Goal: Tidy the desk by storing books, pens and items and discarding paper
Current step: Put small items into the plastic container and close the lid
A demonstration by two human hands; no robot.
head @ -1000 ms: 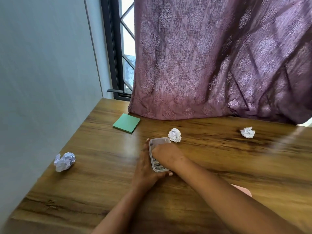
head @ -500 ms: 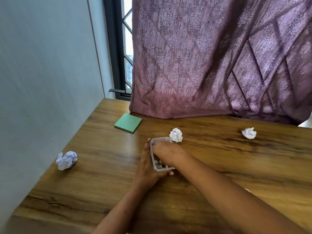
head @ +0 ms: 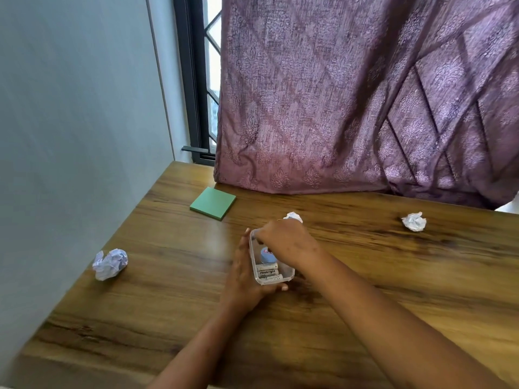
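Two hands on one clear box (head: 270, 282), mid-desk (head: 393, 276). Left hand (head: 244, 276) cups the box's left wall, fingers laid along the side, thumb hooked round the near end, so it's gripping the box. Right hand (head: 286, 242) is over the far half with its fingers curled down inside. The tips are hidden, so I can't tell if they're pinching something or have let go. In the box: batteries (head: 268, 272) lying at the near end, blue cap (head: 266, 255) just behind them.

My read is that the step is loading small items into the box. To do it well:
- use the left hand as the brace; the box looks light and the wood slick, so it could skate
- set the item down at the far end, not on the batteries, since they roll
- lift the right hand straight up so the knuckles don't catch the rim

Left to do, as I judge it:
- green note pad (head: 213, 203) at back left still needs storing
- three paper balls need binning: one just behind the right hand (head: 293, 216), one far right (head: 413, 221), one by the wall (head: 110, 263)
- no bin in view
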